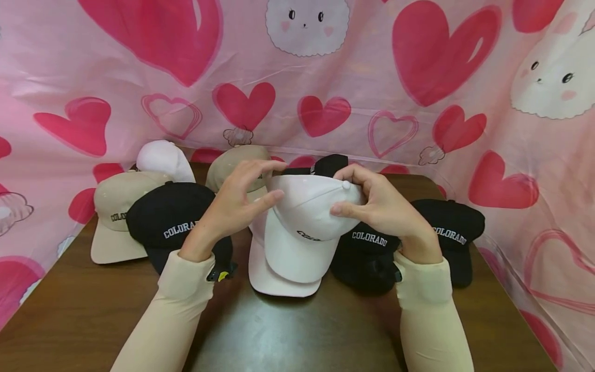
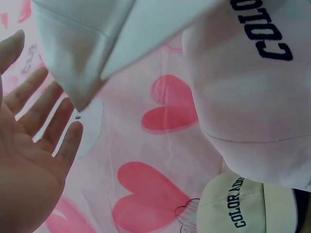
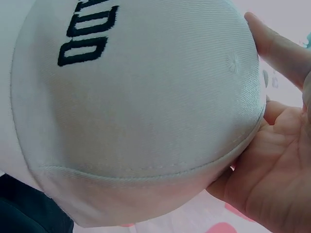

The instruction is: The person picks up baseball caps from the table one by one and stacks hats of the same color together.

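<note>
Over the middle of the table a white baseball cap [image 1: 302, 206] hangs tilted, brim down, with dark lettering on its front. My right hand [image 1: 386, 209] grips its crown near the top button, thumb on the near side; the right wrist view shows that hand [image 3: 272, 160] against the crown. To its left my left hand [image 1: 232, 204] is spread, and in the left wrist view its fingers lie close to the cap's edge; whether they touch is unclear. Behind and below is a second white cap [image 1: 283, 288], partly hidden, its lettering visible in the left wrist view.
Left on the wooden table [image 1: 260, 336] stand a beige cap [image 1: 121, 196], a black COLORADO cap [image 1: 172, 206] and a white cap [image 1: 162, 157]. Another beige cap [image 1: 232, 160] sits behind. Black caps stand at the right [image 1: 448, 222] and beside the white ones [image 1: 367, 258]. A heart-patterned pink cloth [image 1: 288, 67] hangs behind.
</note>
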A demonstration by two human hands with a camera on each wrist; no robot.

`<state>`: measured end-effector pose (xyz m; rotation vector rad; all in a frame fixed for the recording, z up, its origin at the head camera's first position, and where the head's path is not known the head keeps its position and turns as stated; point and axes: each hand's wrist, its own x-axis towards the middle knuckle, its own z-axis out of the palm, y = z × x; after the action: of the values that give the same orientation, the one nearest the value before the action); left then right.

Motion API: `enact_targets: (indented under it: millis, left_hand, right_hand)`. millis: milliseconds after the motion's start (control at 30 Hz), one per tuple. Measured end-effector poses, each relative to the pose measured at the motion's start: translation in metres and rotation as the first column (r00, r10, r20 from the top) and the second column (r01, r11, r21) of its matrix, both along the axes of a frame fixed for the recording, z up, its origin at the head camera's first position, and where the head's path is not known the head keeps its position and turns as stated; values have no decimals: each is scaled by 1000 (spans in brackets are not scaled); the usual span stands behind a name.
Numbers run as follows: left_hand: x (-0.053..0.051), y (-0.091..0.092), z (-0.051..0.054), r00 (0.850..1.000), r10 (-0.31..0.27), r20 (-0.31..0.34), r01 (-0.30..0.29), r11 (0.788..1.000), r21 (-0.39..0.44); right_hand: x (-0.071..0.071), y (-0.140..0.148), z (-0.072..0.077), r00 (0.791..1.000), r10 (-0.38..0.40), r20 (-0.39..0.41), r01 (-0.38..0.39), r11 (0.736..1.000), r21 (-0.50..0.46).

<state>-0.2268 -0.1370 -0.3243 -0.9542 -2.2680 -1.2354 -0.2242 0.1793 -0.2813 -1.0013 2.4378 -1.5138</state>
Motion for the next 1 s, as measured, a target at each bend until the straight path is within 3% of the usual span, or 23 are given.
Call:
enact_targets:
  millis: [233, 433, 567, 733, 867, 1000]
  left_hand:
    - [4, 6, 1, 997, -64, 49, 69, 993, -100]
    - [8, 4, 1, 977, -125, 171, 146, 983, -114]
    - [8, 2, 1, 951, -193, 242, 214, 974, -68]
    - [8, 1, 2, 903, -301, 307, 298, 953, 57]
    - [9, -2, 3, 861, -364, 356, 324, 931, 167]
    - [8, -8, 2, 823, -403, 400, 315, 910, 269]
  right_hand:
    - [-2, -13, -6, 999, 26, 30, -27, 999, 33]
    - [-2, -24, -10, 997, 51, 58, -55, 996, 71]
    - [0, -26, -10, 995, 61, 85, -68, 994, 81]
    - [-1, -23, -9, 994, 82, 66, -88, 991, 98]
    - [-5, -13, -9, 994, 104, 21, -105, 985, 138]
    - [-10, -2, -9, 993, 121, -14, -117, 980, 164]
